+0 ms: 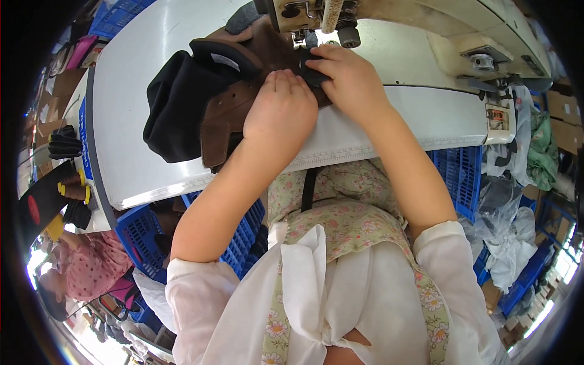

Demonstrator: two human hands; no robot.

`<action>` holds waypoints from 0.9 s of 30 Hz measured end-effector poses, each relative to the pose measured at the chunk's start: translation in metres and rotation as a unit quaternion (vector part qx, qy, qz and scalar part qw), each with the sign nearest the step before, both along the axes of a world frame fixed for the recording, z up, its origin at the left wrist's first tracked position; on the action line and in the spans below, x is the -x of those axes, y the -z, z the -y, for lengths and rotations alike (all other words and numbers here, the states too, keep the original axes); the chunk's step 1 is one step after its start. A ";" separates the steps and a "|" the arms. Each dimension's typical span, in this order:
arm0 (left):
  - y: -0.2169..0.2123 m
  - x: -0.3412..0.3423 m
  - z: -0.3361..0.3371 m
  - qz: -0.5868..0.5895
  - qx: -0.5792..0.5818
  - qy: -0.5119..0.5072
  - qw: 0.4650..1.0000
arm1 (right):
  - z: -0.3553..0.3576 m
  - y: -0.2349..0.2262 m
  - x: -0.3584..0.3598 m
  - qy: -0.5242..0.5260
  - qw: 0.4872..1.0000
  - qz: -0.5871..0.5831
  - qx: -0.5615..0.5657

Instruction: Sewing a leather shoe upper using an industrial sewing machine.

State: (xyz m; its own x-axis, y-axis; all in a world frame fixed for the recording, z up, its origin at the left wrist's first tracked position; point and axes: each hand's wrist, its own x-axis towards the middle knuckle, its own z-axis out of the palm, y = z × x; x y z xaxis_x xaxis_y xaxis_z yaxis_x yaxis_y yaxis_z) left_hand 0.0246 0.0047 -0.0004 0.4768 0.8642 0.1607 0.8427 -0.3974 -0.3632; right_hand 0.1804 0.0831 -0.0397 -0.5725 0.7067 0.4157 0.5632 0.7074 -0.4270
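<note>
A boot upper of brown leather (222, 115) with a black padded lining (182, 97) lies on the white sewing machine table. Small holes show along its leather near the left hand. My left hand (283, 106) is closed on the leather, its fingers close together and the tips curled down. Nearer the needle area, my right hand (350, 79) grips a black edge of the upper between thumb and fingers. The presser foot (311, 39) stands just beyond my right fingertips. Whether the needle is in the material is hidden.
The sewing machine's arm (438, 24) spans the far right. A ruler strip (340, 151) runs along the table's near edge. Blue crates (456, 179) stand below the table. At the lower left, another person in pink (94, 267) sits by a bench with thread spools (74, 185).
</note>
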 end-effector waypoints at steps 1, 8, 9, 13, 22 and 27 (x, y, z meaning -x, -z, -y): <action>0.000 -0.001 0.000 -0.001 -0.001 0.000 1.000 | 0.000 -0.001 0.000 -0.002 1.000 -0.003 -0.011; 0.001 0.000 0.004 -0.004 0.007 -0.008 1.000 | 0.000 -0.006 0.002 -0.012 0.999 0.022 -0.040; 0.000 0.000 0.004 -0.004 0.006 -0.007 1.000 | 0.000 -0.009 0.003 -0.011 0.999 0.021 -0.041; 0.001 -0.003 0.003 -0.007 0.013 -0.010 1.000 | -0.001 -0.013 0.000 -0.048 0.997 0.063 -0.014; 0.005 0.000 0.001 0.009 -0.023 -0.013 1.000 | -0.005 -0.021 0.005 -0.047 0.995 0.092 -0.013; 0.002 -0.004 0.006 0.020 0.040 -0.027 0.999 | 0.000 -0.024 0.006 -0.057 0.995 0.083 0.004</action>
